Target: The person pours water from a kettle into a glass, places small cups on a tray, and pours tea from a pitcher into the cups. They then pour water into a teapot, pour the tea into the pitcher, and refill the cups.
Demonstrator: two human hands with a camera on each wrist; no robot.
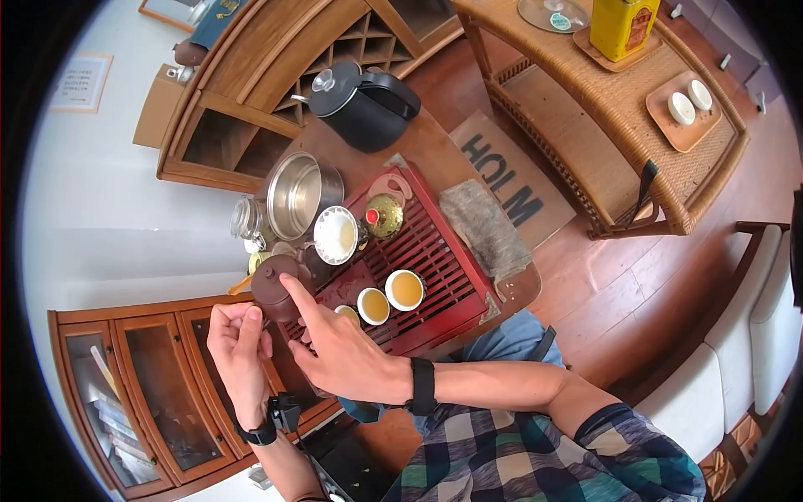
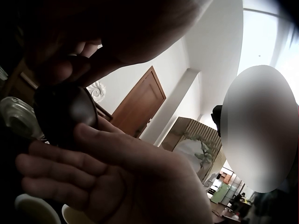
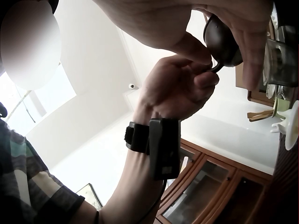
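Note:
In the head view, a dark brown clay teapot (image 1: 276, 289) is held up beside the red-brown slatted tea tray (image 1: 452, 276). My left hand (image 1: 237, 356) pinches its handle, which also shows in the right wrist view under the left hand (image 3: 180, 88). My right hand (image 1: 351, 356) reaches across with the index fingertip on the teapot lid. In the left wrist view, the right hand's (image 2: 117, 182) thumb touches the dark teapot (image 2: 65, 116), and its other fingers are extended. Two white cups of amber tea (image 1: 373, 308) (image 1: 406, 289) stand on the tray; a third is partly hidden behind the right hand.
On the tray stand a patterned white bowl (image 1: 336, 235) and a small round pot with a red knob (image 1: 383, 217). Nearby are a steel basin (image 1: 301, 201), a black kettle (image 1: 360, 109), glass jars (image 1: 248, 219) and a grey cloth (image 1: 485, 230). A wicker cart (image 1: 577, 109) stands beyond.

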